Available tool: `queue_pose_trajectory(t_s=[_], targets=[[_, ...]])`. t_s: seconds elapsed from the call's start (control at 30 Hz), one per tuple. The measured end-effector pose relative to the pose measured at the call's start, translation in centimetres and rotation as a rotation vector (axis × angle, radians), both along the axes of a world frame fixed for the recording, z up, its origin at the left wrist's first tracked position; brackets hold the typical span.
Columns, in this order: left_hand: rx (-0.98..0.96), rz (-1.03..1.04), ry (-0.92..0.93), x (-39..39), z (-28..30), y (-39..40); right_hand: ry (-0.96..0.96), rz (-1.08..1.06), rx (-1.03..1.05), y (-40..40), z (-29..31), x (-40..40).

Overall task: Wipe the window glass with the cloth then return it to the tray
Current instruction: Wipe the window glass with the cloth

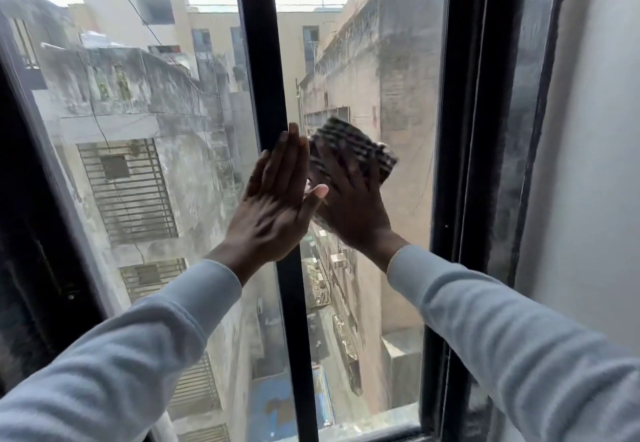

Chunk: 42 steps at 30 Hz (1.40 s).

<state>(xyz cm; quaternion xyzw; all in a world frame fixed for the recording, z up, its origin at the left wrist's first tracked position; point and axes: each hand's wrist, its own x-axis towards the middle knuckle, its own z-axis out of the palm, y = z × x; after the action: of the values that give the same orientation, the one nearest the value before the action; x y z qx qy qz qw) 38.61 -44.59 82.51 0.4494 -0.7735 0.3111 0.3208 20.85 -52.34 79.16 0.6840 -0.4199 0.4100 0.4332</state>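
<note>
A dark-and-white checked cloth (356, 152) is pressed flat against the right pane of the window glass (391, 70). My right hand (356, 206) lies spread over the cloth and holds it to the pane; the cloth and fingers are blurred. My left hand (277, 195) rests flat, fingers together, on the black centre bar of the window (263, 60), holding nothing. The two thumbs almost touch. The tray is not in view.
A thick black frame post (464, 129) bounds the right pane, with a white wall (595, 164) beyond it. The left pane (138, 112) shows grimy buildings and an alley far below. The black bottom frame (381, 431) runs along the lower edge.
</note>
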Motion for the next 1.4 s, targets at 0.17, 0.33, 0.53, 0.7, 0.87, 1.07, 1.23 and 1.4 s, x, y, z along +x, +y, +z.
queue_pose_trajectory(t_s=[0.17,0.33,0.53,0.7,0.87,1.07,1.23,1.4], targets=[[0.044,-0.023,0.011,0.1,0.1,0.1,-0.711,-0.144,0.091,0.9,-1.2,0.4],[0.044,0.005,-0.011,0.1,-0.1,0.1,-0.088,-0.048,0.192,3.1,-9.2,1.7],[0.103,0.033,-0.024,0.0,0.2,0.6,-0.266,-0.152,0.022,1.5,0.4,-6.5],[0.194,0.055,-0.021,-0.2,0.7,1.8,-0.559,0.146,0.551,6.6,-6.9,-9.8],[0.282,-0.032,0.150,-1.4,-0.4,5.3,-1.302,0.771,1.274,16.7,-5.6,-13.3],[1.262,-0.446,1.014,-10.4,-10.1,16.8,-1.554,1.632,1.487,30.9,-5.5,-15.9],[1.282,-0.466,1.194,-15.1,-17.3,24.8,-1.663,1.733,1.398,39.8,-9.4,-17.3],[1.250,-0.513,1.229,-17.7,-22.8,29.7,-1.746,0.732,1.245,45.4,-20.3,-20.8]])
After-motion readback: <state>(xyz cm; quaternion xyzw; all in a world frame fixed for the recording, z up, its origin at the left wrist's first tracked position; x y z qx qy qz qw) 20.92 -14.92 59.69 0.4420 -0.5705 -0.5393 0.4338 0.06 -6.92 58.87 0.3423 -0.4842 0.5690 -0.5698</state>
